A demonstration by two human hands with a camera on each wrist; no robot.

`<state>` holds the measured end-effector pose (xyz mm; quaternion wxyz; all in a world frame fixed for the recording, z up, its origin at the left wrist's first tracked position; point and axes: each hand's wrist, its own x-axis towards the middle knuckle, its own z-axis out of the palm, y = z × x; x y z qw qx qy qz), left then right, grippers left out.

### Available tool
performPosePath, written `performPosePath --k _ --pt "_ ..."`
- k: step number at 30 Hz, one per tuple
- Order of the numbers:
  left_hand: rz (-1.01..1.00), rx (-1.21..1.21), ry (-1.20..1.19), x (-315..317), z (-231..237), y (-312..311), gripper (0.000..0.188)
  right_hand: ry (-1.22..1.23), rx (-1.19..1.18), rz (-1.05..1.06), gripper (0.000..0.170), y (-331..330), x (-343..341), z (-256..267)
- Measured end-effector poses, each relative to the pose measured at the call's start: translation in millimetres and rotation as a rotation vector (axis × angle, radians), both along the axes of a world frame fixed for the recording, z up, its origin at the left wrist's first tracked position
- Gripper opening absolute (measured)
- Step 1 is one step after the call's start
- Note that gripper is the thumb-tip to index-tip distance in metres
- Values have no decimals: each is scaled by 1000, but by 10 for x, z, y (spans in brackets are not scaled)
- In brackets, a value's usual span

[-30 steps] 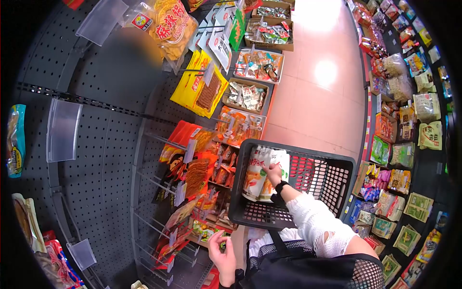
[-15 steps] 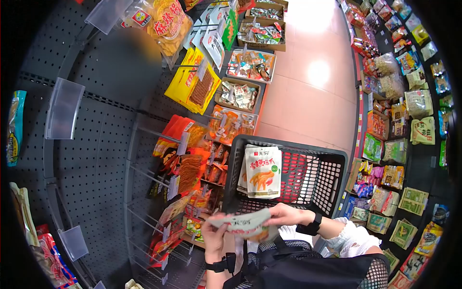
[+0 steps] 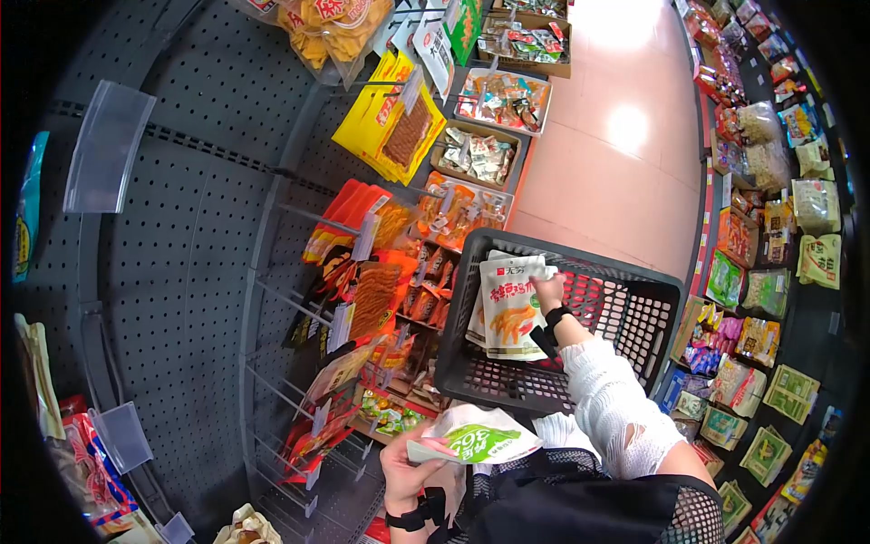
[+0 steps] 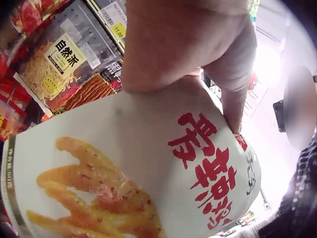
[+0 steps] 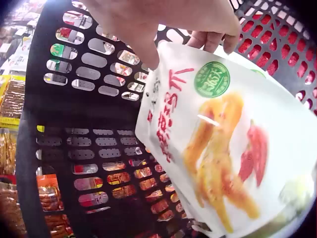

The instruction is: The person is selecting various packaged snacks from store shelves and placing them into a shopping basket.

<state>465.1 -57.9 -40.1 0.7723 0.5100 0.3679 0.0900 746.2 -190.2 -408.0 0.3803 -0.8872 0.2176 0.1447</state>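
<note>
Just right of centre, the right hand (image 3: 548, 288) pinches a chicken-feet pouch (image 3: 511, 319) by its top corner inside the shopping basket (image 3: 498, 394), where I'd lay it flat, while the left hand (image 3: 403, 473) grips another pouch (image 3: 482, 439), lower centre.

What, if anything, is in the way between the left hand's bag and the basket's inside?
The basket's near rim lies between the bag in the left hand and the inside. The right hand is over the basket, pinching another bag, its sleeve crossing that rim. Otherwise nothing visible.
</note>
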Motion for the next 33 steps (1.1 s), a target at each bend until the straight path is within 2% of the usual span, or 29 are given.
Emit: performPosePath --k 2,3,4,6,7,8,10,11,12,13,14,15,18,20,22,24,25,26,27,28,29,31,33 --pt "37 -11 30 -92 -28 10 20 98 219 142 50 -40 22 103" --pt "76 -25 59 -149 -48 21 21 128 545 214 40 -53 -13 145" --pt "80 -25 48 -221 -65 53 21 118 544 222 40 -99 -46 200" --pt "-54 111 75 -374 -44 125 19 161 415 372 40 -122 -102 739" --pt "-8 136 31 -390 -19 131 15 -2 310 466 40 -175 -155 762" --pt "0 140 10 -412 13 165 15 35 627 368 36 -200 -275 970" --pt "-38 234 -103 -469 76 267 7 22 892 352 31 -310 -493 1604" --pt "-47 280 -148 -445 202 294 9 28 913 419 29 -399 -596 1894" --pt "-12 268 -189 -554 99 365 13 32 935 486 28 -466 -696 2160" --pt "73 262 -221 -522 233 341 14 -39 956 528 26 -515 -791 2377" --pt "167 253 -252 -483 380 319 15 -93 808 634 24 -590 -861 2770" --pt "228 264 -214 -556 377 345 13 -119 826 697 23 -639 -920 3057" --pt "307 336 -320 -750 298 443 8 -113 921 902 16 -678 -1047 3856" --pt "331 354 -347 -905 379 465 9 -173 1080 1031 14 -572 -1245 4097" --pt "275 371 -400 -930 468 458 11 -77 1157 996 13 -350 -1440 4138" --pt "299 347 -450 -1060 633 400 13 -312 1385 1020 14 127 -1904 4412" --pt "307 311 -459 -1104 690 370 14 -334 1379 1015 14 264 -2052 4416" --pt "319 279 -469 -1198 749 354 15 -351 1555 1045 15 398 -2207 4367" --pt "332 287 -425 -1260 756 318 15 -276 1500 1021 14 450 -2319 4343" --pt "350 255 -519 -1322 791 273 15 -204 1442 998 14 501 -2428 4330" --pt "356 244 -542 -1467 840 279 17 -193 1440 910 12 587 -2599 4354" --pt "381 245 -563 -1668 848 278 20 -217 1430 908 11 701 -2791 4401" --pt "500 88 -679 -1904 845 272 30 -261 1417 865 9 812 -3003 4501"
